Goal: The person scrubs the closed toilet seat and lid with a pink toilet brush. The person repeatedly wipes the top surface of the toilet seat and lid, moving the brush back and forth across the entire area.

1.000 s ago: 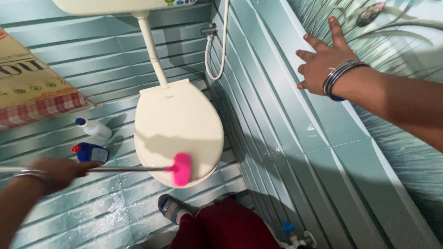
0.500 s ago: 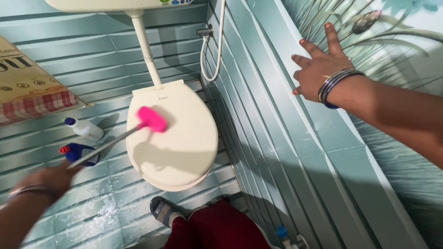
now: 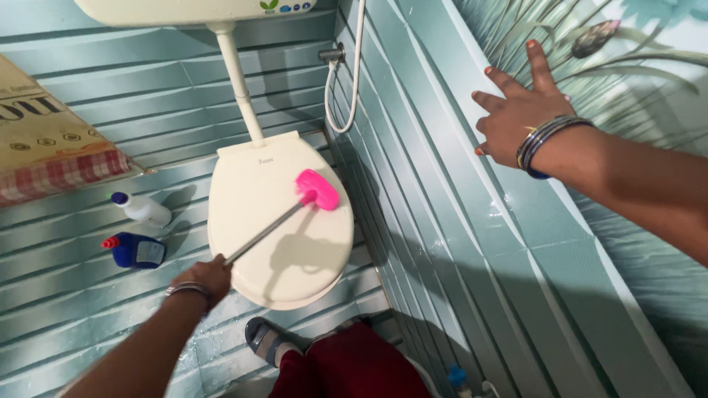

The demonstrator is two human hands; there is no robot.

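left hand [image 3: 200,278] is closed around the metal handle of a brush [image 3: 317,189], whose pink head now sits on the right side of the closed toilet lid [image 3: 276,221]; half a second ago it was at the upper left, so the scrubbing stroke has swept across. right hand [image 3: 516,110] stays spread flat against the tiled wall [image 3: 457,221]. two bottles [image 3: 136,230] stand beside the toilet.
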